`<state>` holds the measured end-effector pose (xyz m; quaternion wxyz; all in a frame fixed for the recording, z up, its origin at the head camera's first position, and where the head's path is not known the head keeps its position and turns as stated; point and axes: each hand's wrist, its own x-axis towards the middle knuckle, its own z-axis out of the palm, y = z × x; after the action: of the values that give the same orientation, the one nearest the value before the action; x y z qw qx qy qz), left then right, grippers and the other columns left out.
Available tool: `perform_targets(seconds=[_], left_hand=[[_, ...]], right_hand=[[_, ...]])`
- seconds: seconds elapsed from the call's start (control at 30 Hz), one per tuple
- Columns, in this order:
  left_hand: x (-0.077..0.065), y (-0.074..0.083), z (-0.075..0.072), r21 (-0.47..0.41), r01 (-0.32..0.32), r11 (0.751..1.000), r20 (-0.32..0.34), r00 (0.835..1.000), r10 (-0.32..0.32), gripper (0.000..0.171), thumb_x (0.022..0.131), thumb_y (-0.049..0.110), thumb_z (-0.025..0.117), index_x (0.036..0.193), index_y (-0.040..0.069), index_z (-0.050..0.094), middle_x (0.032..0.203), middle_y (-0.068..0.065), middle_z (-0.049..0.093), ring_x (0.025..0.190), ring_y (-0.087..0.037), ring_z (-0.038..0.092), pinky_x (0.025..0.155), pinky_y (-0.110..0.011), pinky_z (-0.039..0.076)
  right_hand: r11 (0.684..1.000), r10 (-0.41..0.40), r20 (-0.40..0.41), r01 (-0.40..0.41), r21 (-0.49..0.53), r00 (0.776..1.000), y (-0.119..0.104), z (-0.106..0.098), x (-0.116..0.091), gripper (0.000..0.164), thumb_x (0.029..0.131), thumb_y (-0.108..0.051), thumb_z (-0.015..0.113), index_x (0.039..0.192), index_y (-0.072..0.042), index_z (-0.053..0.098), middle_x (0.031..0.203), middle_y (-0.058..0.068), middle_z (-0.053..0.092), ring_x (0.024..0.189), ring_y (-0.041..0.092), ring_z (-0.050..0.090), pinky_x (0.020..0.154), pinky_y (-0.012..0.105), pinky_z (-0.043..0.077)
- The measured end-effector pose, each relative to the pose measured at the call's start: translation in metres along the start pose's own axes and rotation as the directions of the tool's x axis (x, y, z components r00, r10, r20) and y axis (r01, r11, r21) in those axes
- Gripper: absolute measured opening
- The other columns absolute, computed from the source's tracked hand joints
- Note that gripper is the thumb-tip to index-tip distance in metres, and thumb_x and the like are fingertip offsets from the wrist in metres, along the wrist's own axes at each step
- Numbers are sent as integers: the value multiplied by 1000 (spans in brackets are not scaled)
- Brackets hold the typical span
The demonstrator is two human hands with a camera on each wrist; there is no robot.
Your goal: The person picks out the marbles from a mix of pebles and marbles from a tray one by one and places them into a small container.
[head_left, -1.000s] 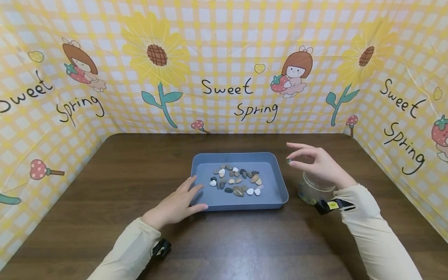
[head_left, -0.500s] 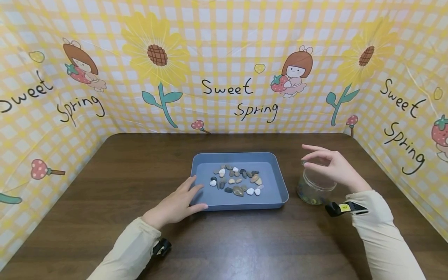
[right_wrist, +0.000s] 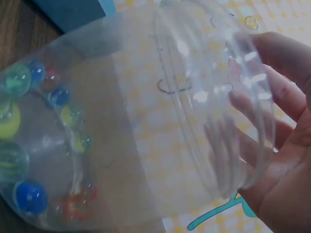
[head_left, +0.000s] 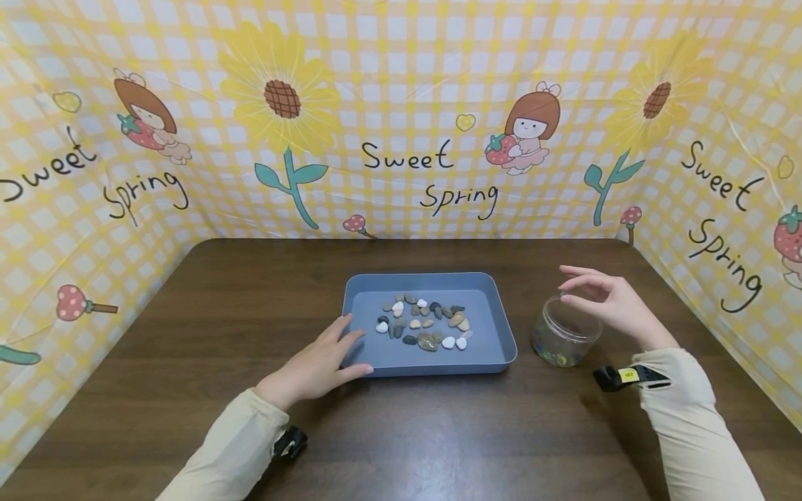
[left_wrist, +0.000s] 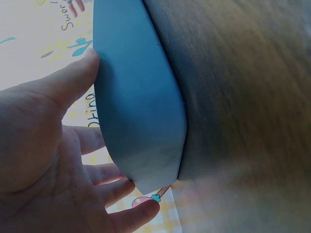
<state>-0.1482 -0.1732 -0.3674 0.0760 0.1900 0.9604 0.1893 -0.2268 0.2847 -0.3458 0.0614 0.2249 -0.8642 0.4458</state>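
Observation:
A blue-grey rectangular tray [head_left: 363, 355] lies on the table and carries several small pebbles [head_left: 427, 341] in grey, white, tan and black. My left hand [head_left: 316, 362] rests its spread, mostly straight fingers on the tray's left end; the left wrist view shows the thumb [left_wrist: 80, 73] against the rim. To the right of the tray stands a clear, lidless jar [head_left: 557, 341]. Coloured glass marbles [right_wrist: 31, 196] lie around its bottom. At the jar's mouth my right hand [head_left: 608, 303] pinches a small greenish marble [head_left: 562, 293] between thumb and finger; the fingers mostly cover it.
The dark wooden table [head_left: 401, 431] runs back to a yellow checked cloth [head_left: 401, 83] that closes off the rear and both sides. A gap of bare wood separates the tray from the jar.
My right hand has moved right with the marble, from near the tray's right edge to over the jar's mouth. The left hand and the tray have stayed in place.

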Motion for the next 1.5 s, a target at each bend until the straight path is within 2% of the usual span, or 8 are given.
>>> perform_targets(seconds=[0.07,0.23,0.33,0.47,0.53,0.57,0.97,1.5], left_hand=[[0,0,0,-1,1,1000,1,1000,-1,67,91,47,54,140,4,40,153,-24,19,142,-40,20,106,-54,33],[0,1,-1,-5,0,1000,2,1000,0,67,91,46,54,140,4,40,153,-24,19,142,-40,19,106,-55,33],[0,1,-1,-7,-1,1000,1,1000,1,67,91,46,54,140,4,40,153,-24,19,142,-41,19,106,-55,33],[0,1,-1,-8,-1,1000,2,1000,1,67,91,46,54,140,4,40,153,-24,19,142,-41,19,106,-55,33],[-1,2,-1,-9,0,1000,3,1000,0,67,91,46,54,140,4,40,153,-24,19,142,-41,19,106,-55,33],[-1,2,-1,-8,-1,1000,2,1000,1,67,91,46,55,140,4,40,153,-24,19,142,-41,19,106,-55,33],[-2,2,-1,-9,-2,1000,-4,1000,2,66,91,45,55,140,3,40,153,-24,19,142,-41,19,105,-55,34],[0,1,-1,-2,-12,1000,-6,1000,12,66,91,45,55,140,3,40,153,-24,20,142,-41,19,105,-55,34]], right_hand=[[1000,11,-2,-11,3,1000,3,0,-1,23,86,-12,67,103,3,64,133,-7,53,108,-18,50,87,5,42],[999,37,-10,-38,-7,999,9,-1,-4,23,86,-14,67,103,2,65,135,5,53,105,-18,51,85,5,42],[999,44,-16,-44,-8,999,12,-1,-5,24,86,-14,68,103,3,64,131,-2,56,102,-17,53,84,6,44],[999,31,-21,-30,20,999,18,-3,-7,24,85,-11,68,103,5,63,120,-26,53,100,-16,55,83,6,45],[999,27,-22,-26,29,999,19,-3,-8,23,85,-10,67,102,5,63,119,-27,53,100,-16,55,83,5,44],[999,25,-24,-25,40,999,20,-3,-8,23,85,-9,67,102,6,63,116,-33,50,100,-16,56,83,5,44],[999,25,-18,-24,44,1000,22,-3,-12,22,85,-4,66,101,10,60,112,-36,50,99,-19,54,82,3,43],[998,56,-35,-56,17,998,25,-5,-18,22,87,-7,64,100,10,58,110,-34,50,96,-21,52,80,2,42]])
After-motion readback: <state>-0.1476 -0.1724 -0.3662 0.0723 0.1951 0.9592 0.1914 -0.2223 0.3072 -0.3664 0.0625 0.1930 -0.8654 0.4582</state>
